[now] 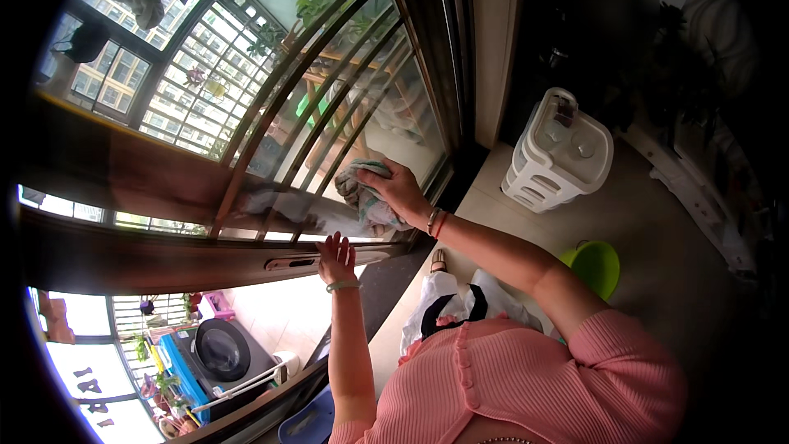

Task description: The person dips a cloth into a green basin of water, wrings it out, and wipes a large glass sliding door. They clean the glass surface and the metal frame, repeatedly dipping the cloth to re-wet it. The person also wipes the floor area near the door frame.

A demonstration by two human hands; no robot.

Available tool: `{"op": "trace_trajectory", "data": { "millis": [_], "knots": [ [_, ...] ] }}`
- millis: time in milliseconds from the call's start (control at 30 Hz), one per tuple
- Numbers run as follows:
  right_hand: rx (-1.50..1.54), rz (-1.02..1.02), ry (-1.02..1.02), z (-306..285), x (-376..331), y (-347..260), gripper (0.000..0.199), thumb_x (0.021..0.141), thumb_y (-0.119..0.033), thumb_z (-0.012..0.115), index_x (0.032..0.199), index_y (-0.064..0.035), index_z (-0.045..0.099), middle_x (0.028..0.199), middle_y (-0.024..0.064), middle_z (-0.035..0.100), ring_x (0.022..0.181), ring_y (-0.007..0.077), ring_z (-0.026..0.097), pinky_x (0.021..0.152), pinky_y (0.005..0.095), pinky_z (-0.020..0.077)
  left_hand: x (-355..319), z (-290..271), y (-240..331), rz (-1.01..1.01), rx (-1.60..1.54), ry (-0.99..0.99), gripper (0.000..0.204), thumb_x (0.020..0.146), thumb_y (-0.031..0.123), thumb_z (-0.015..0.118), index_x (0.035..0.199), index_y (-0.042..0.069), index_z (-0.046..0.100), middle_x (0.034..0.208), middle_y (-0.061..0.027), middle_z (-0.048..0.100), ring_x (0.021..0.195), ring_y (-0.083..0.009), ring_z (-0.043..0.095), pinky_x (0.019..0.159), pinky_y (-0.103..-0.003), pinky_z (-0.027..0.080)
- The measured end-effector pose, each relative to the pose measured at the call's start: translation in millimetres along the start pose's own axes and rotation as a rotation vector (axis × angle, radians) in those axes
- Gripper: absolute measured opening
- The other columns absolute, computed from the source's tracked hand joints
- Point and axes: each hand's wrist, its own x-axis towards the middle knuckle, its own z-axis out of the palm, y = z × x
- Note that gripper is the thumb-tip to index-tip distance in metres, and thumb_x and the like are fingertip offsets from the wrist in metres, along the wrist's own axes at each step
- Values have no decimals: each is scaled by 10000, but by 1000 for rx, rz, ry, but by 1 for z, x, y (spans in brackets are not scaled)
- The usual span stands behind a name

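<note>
My right hand (pixel 403 193) is closed on a crumpled grey-green cleaning cloth (pixel 363 191), which lies against the glass of a brown-framed sliding door (pixel 251 136). Part of the cloth is bunched under my fingers. Lower and to the left, my left hand (pixel 336 261) rests at the edge of the door frame with its fingers stretched up and apart. It holds nothing. Close beside it, a long recessed door handle (pixel 292 264) is set in the brown frame.
Right of the door stands a white plastic basket rack (pixel 559 152). A lime-green bucket (pixel 598 267) is on the floor near my right arm. Beyond the doorway, a dark front-loading washing machine (pixel 222 351) sits among plants. A blue plastic item (pixel 308 421) lies at the lower edge.
</note>
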Motion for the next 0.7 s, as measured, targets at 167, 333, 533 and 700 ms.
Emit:
{"op": "trace_trajectory", "data": {
  "millis": [167,333,533,700],
  "knots": [
    [198,57,-17,-21,6,-8,259,898,-207,711,1044,3,669,920,39,688,822,81,618,751,239,502,3,-8,-10,18,-29,65,591,964,539,525,1310,60,529,1245,-65,642,1050,-216,637,793,-337,550],
    [199,-38,143,-60,27,-34,226,888,-142,700,1067,-12,654,1001,51,670,905,108,614,820,257,504,3,-27,-12,44,-81,128,598,962,557,512,1313,73,519,1261,-68,623,1069,-230,620,817,-360,538],
    [-185,-373,355,-139,98,-59,283,866,-243,684,1069,-46,694,993,126,714,956,231,674,844,328,504,-5,-10,-7,87,-62,177,519,989,569,429,1248,138,558,1224,-38,646,1059,-223,634,817,-370,522],
    [-593,-344,434,-151,142,-113,479,854,-514,637,955,-53,719,860,176,706,831,345,679,714,390,518,-36,68,1,246,277,-222,402,1026,396,442,1265,100,569,1126,-74,671,947,-184,647,773,-310,526]
  ]
}}
